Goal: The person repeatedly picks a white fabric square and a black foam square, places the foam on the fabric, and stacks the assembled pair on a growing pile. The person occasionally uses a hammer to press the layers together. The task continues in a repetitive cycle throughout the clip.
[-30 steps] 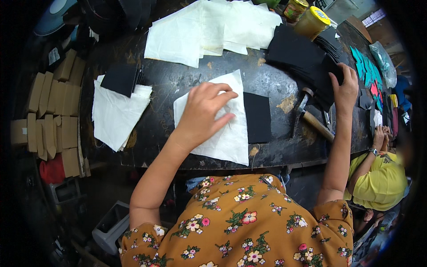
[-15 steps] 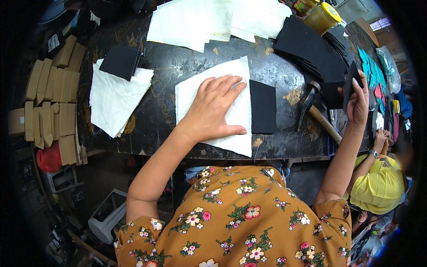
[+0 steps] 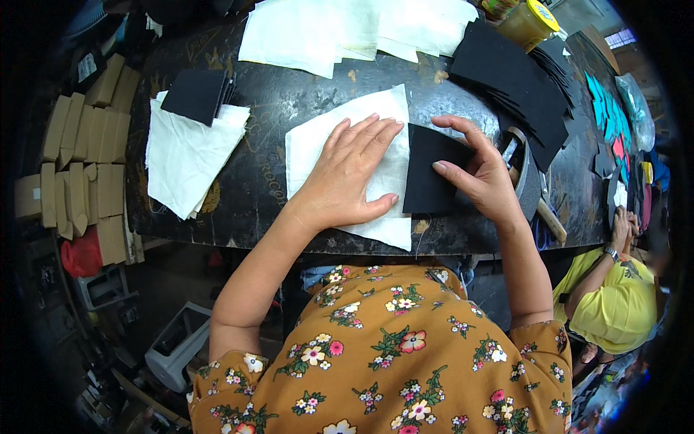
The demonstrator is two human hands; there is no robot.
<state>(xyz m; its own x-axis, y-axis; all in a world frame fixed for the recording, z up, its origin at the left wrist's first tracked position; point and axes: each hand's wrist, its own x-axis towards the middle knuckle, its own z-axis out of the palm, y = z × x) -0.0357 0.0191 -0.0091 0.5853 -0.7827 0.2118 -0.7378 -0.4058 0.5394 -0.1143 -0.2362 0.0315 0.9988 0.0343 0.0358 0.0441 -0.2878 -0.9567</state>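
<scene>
My left hand (image 3: 350,177) lies flat, fingers spread, on a white cloth piece (image 3: 387,108) in the middle of the dark table. A black flat piece (image 3: 428,170) lies against the cloth's right edge. Over this black piece is my right hand (image 3: 481,170), its thumb and index finger stretched apart and the thumb tip on the black surface. The other fingers of that hand are partly hidden. Just right of it stands a dark curved shape (image 3: 531,192); whether the hand touches it I cannot tell. A hammer (image 3: 551,220) lies partly covered there.
White cloth pieces (image 3: 303,36) lie at the far edge, black pieces (image 3: 506,79) and a yellow-lidded jar (image 3: 531,25) at far right. Left is a cloth stack (image 3: 188,163) topped by black pieces (image 3: 194,98). A person in yellow (image 3: 614,296) sits right; cardboard boxes (image 3: 65,137) stand left.
My right hand has come left from the table's right side, where it held up a black piece, to the black piece beside the cloth. My left hand stays on the cloth.
</scene>
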